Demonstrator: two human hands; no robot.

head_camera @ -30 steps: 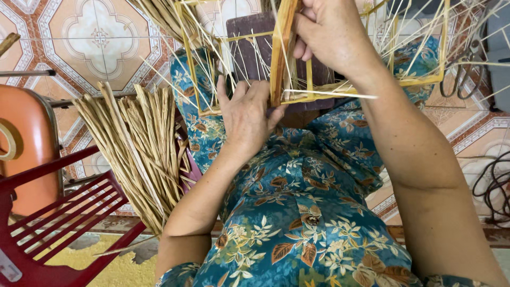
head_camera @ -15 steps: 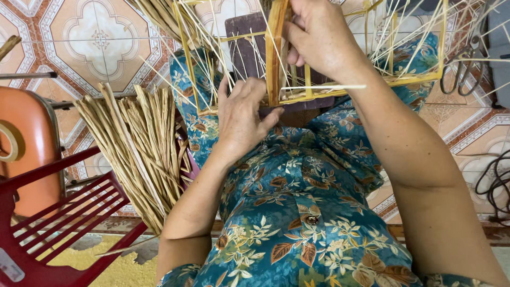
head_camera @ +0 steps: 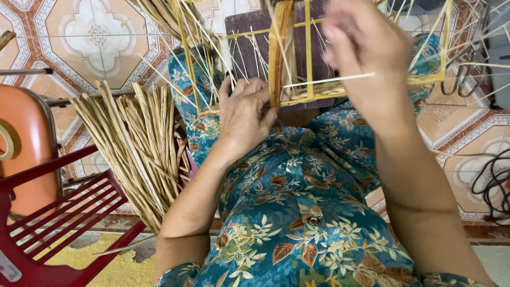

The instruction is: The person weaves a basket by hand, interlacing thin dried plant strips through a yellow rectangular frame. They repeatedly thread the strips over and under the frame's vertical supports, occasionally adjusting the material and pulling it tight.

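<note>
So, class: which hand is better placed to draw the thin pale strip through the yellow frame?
Probably the right hand: it is raised at the thin pale strip, while the left hand rests against the yellow frame, steadying it.

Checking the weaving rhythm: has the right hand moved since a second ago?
Yes. The right hand has swung rightward, away from the upright wooden slat it was gripping, and now looks motion-blurred.

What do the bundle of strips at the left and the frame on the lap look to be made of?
Bundle of strips: probably dried reed or palm leaf, matte tan, flat and fibrous. Frame: thin yellow bars, likely split bamboo, smooth. The left hand rests against it.
</note>
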